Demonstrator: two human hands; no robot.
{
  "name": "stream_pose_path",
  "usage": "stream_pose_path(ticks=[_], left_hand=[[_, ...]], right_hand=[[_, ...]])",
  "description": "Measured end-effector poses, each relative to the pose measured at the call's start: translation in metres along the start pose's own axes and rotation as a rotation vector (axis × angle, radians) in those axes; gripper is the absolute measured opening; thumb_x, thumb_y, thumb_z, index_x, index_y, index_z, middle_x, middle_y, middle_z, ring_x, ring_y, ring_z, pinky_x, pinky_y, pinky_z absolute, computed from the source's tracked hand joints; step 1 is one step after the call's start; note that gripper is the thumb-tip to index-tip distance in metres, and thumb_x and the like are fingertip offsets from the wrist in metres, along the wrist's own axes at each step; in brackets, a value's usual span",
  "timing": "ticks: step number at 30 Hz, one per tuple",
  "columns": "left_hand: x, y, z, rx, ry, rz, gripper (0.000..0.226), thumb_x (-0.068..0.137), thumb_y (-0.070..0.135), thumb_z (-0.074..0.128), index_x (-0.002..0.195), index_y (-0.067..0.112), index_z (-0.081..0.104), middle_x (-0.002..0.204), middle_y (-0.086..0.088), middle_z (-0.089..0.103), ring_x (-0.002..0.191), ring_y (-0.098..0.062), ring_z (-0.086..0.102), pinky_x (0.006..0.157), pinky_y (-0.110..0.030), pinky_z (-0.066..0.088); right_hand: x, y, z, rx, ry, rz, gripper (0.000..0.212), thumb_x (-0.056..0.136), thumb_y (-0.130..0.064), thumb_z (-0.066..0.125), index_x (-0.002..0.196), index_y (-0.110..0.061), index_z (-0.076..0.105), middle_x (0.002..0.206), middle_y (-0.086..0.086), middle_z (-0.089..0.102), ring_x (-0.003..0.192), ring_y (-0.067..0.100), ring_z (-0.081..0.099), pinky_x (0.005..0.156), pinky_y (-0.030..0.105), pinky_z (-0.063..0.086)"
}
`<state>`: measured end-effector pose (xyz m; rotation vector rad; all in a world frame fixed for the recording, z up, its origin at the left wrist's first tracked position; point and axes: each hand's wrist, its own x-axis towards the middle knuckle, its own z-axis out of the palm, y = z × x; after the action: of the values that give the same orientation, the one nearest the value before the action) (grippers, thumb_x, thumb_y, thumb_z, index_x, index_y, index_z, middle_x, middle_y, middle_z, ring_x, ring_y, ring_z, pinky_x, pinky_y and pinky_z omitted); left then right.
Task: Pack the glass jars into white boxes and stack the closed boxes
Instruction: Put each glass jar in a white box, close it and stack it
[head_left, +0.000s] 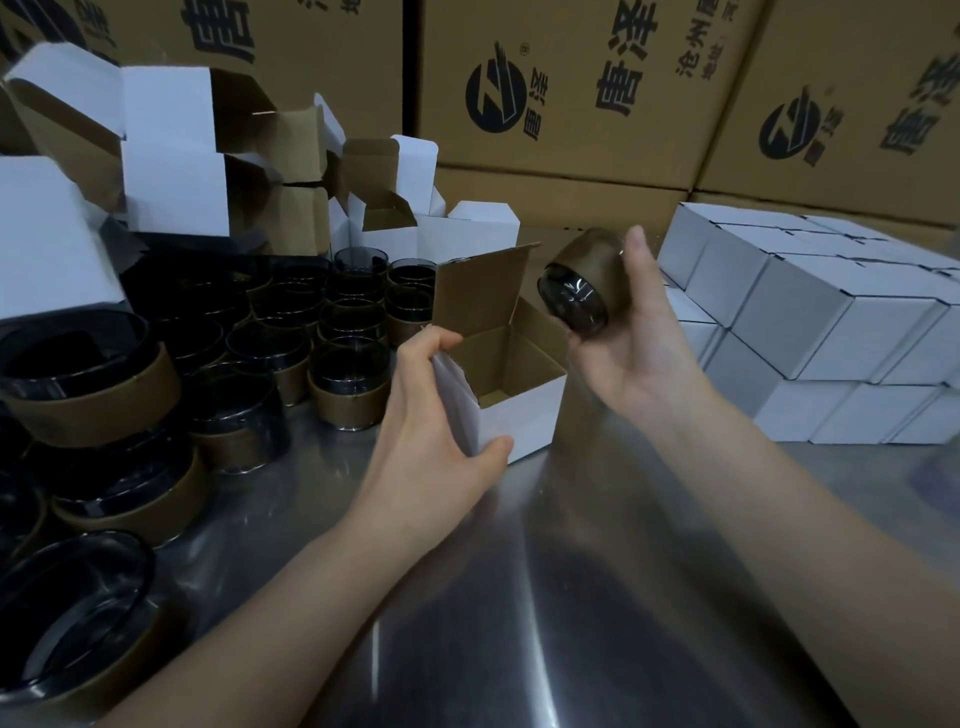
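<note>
An open white box (524, 415) with a brown inside stands on the steel table, its lid flap up at the back. My left hand (436, 441) grips its left wall, fingers over the rim and thumb on the front. My right hand (631, 338) holds a dark glass jar (584, 283) wrapped in a brown sleeve, tilted on its side in the air just right of and above the box. Several more sleeved jars (291, 338) stand packed together on the left.
Closed white boxes (810, 322) are stacked at the right in two layers. Empty open white boxes (176, 161) pile up at the back left. Large brown cartons (566, 88) form a wall behind. The steel table (519, 597) stretches in front.
</note>
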<state>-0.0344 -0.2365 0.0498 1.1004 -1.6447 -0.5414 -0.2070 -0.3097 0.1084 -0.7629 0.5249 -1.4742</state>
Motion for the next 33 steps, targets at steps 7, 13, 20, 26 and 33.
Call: stream_pose_path(ticks=[7, 13, 20, 26, 33], left_hand=[[0.000, -0.001, -0.001, -0.005, -0.002, 0.005, 0.089, 0.074, 0.017, 0.079, 0.107, 0.068, 0.014, 0.136, 0.008, 0.039, 0.128, -0.011, 0.043, 0.107, -0.036, 0.041], [-0.001, -0.005, 0.000, -0.010, 0.006, 0.009, 0.077, 0.080, 0.028, 0.076, 0.105, 0.067, 0.015, 0.136, 0.006, 0.040, 0.125, -0.006, 0.043, 0.095, -0.009, 0.031], [0.000, -0.006, 0.001, -0.025, 0.021, 0.004, 0.073, 0.077, 0.028, 0.077, 0.109, 0.062, 0.021, 0.134, 0.011, 0.043, 0.124, 0.001, 0.042, 0.090, 0.001, 0.031], [0.000, -0.005, 0.001, -0.064, 0.048, 0.003, 0.076, 0.074, 0.026, 0.081, 0.116, 0.055, 0.024, 0.126, 0.023, 0.048, 0.120, 0.008, 0.046, 0.086, 0.004, 0.034], [0.000, -0.006, 0.001, -0.093, 0.056, -0.007, 0.071, 0.073, 0.027, 0.082, 0.115, 0.049, 0.028, 0.125, 0.014, 0.054, 0.119, -0.003, 0.053, 0.089, -0.001, 0.039]], right_hand=[[-0.008, -0.011, 0.004, -0.122, -0.077, -0.131, 0.052, 0.079, -0.025, 0.072, 0.124, -0.012, 0.051, 0.108, 0.008, 0.064, 0.095, 0.024, 0.066, 0.075, 0.039, 0.057], [-0.024, -0.015, 0.015, -0.217, -0.353, -0.139, 0.069, 0.056, -0.035, 0.090, 0.112, -0.011, 0.058, 0.108, 0.008, 0.064, 0.110, 0.028, 0.059, 0.105, 0.060, 0.042], [-0.039, -0.014, 0.032, -0.667, -0.454, -0.267, 0.084, 0.066, -0.054, 0.080, 0.127, -0.005, 0.051, 0.117, 0.010, 0.058, 0.113, 0.026, 0.057, 0.091, 0.039, 0.051], [-0.043, -0.015, 0.031, -0.858, -0.452, -0.327, 0.057, 0.073, -0.028, 0.072, 0.126, -0.015, 0.055, 0.117, -0.001, 0.063, 0.115, 0.015, 0.061, 0.093, 0.031, 0.051], [-0.039, -0.018, 0.025, -0.937, -0.452, -0.311, 0.055, 0.074, -0.005, 0.072, 0.126, -0.012, 0.053, 0.122, 0.010, 0.058, 0.115, 0.017, 0.060, 0.092, 0.026, 0.048]])
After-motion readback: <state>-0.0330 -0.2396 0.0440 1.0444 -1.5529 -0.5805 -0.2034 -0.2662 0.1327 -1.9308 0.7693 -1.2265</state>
